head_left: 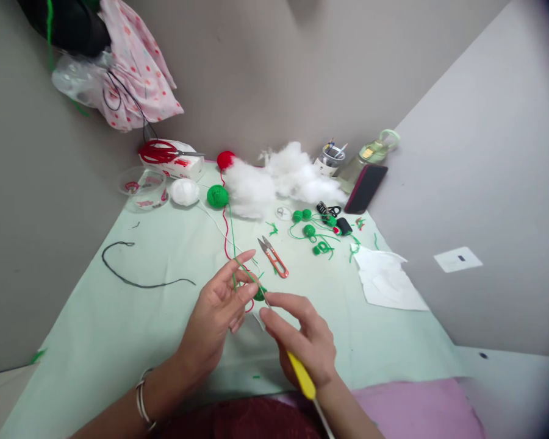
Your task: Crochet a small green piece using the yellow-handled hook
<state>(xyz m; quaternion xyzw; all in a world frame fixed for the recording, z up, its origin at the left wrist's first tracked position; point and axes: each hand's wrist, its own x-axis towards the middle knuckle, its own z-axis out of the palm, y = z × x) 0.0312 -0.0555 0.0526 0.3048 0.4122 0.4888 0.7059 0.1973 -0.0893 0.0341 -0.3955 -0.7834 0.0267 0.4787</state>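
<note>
My right hand (305,335) holds a crochet hook (302,373) with a yellow handle, its thin metal tip pointing up and left. The hook's tip meets a small green crochet piece (260,294), pinched between the thumb and fingers of my left hand (224,302). A green strand runs over the raised left forefinger and up to the green yarn ball (218,196). Much of the crochet piece is hidden by my fingers. Just beyond my hands lie orange-handled thread snips (274,257), blades spread.
Behind lie white stuffing (251,186), a white yarn ball (185,192) and a red yarn ball (226,160). Several green crocheted bits (309,231) lie near a leaning phone (366,188). A dark cord (132,281) is at left, white paper (388,277) at right, red scissors (160,152) on a box.
</note>
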